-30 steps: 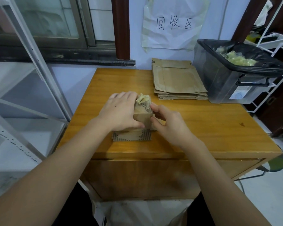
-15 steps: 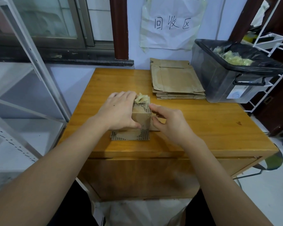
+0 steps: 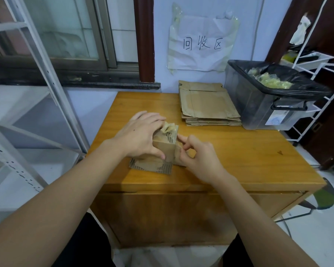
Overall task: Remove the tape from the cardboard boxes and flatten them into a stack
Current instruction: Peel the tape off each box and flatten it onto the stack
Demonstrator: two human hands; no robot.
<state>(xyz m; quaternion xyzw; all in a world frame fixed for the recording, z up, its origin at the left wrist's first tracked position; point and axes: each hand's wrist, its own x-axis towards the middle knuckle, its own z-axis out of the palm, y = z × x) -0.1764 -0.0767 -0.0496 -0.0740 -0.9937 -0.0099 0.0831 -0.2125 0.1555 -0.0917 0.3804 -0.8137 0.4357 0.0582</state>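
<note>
1. A small cardboard box (image 3: 165, 149) stands near the middle of the wooden table (image 3: 239, 155), towards its near edge; one flap (image 3: 150, 166) lies flat on the tabletop on the near side, its corrugated edge showing.
2. A crumpled wad of yellowish tape (image 3: 169, 127) sits on the far top corner of the box, touching it.
3. The left hand (image 3: 141, 137) grips the box from the left; its fingers curl over the top and the thumb presses the near face.
4. The right hand (image 3: 199, 157) is at the right side of the box; forefinger and thumb are pinched narrowly together against that side, the other fingers curled; whether they hold a strip of tape cannot be told.
5. Far right on the table lies a stack of flattened boxes (image 3: 208, 105), well apart from the hands; its right edge is just beside the bin.
6. A dark plastic bin (image 3: 258, 105) lined with a black bag (image 3: 305, 85) stands at the far right corner of the table; inside it lies a heap of crumpled yellowish tape scraps (image 3: 268, 79); a handle and a white label show on its near wall.
7. On the wall behind hangs a creased paper sign (image 3: 201, 43) with three handwritten characters; grey metal shelving (image 3: 46, 78) stands to the left; a white wire rack (image 3: 320, 70) stands to the right.
</note>
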